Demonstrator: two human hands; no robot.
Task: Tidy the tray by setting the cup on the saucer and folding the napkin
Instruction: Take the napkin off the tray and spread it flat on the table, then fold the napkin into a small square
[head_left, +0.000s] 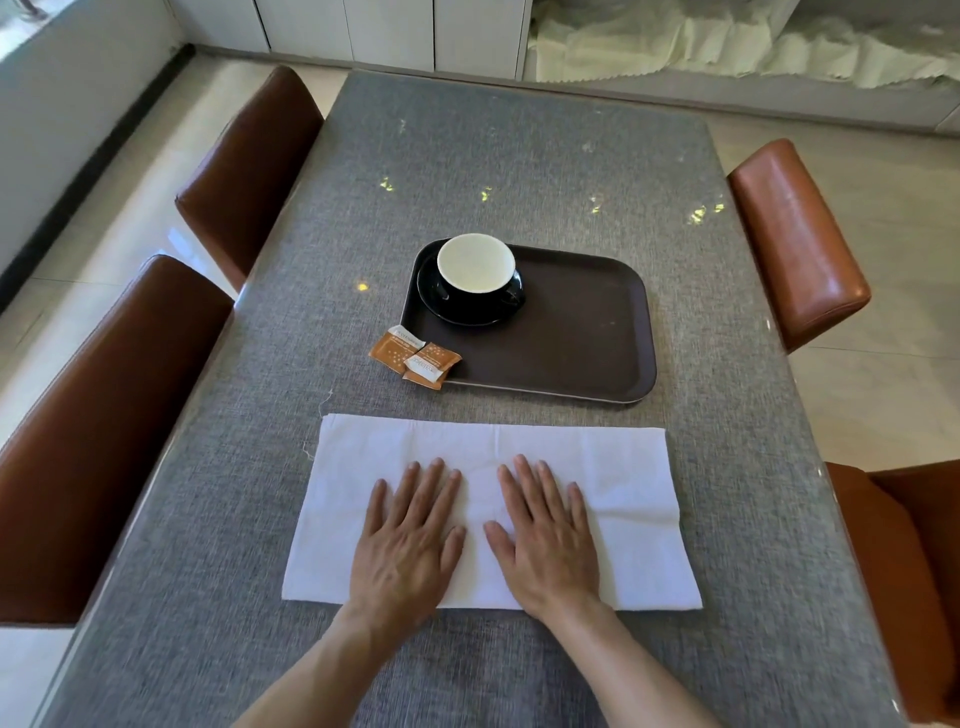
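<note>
A black cup (476, 267) with a white inside stands upright on a black saucer (470, 312) in the far left corner of the dark brown tray (582, 332). A white napkin (623, 483) lies as a wide rectangle on the grey table (519, 171), in front of the tray. My left hand (410, 535) and my right hand (545, 530) rest flat on the napkin's middle, palms down, side by side with fingers spread. Neither hand holds anything.
Two orange sachets (415, 356) lie at the tray's near left corner, one overlapping its rim. Brown leather chairs stand on the left (93, 431) and the right (795, 239) of the table. White cabinets (395, 31) line the far wall.
</note>
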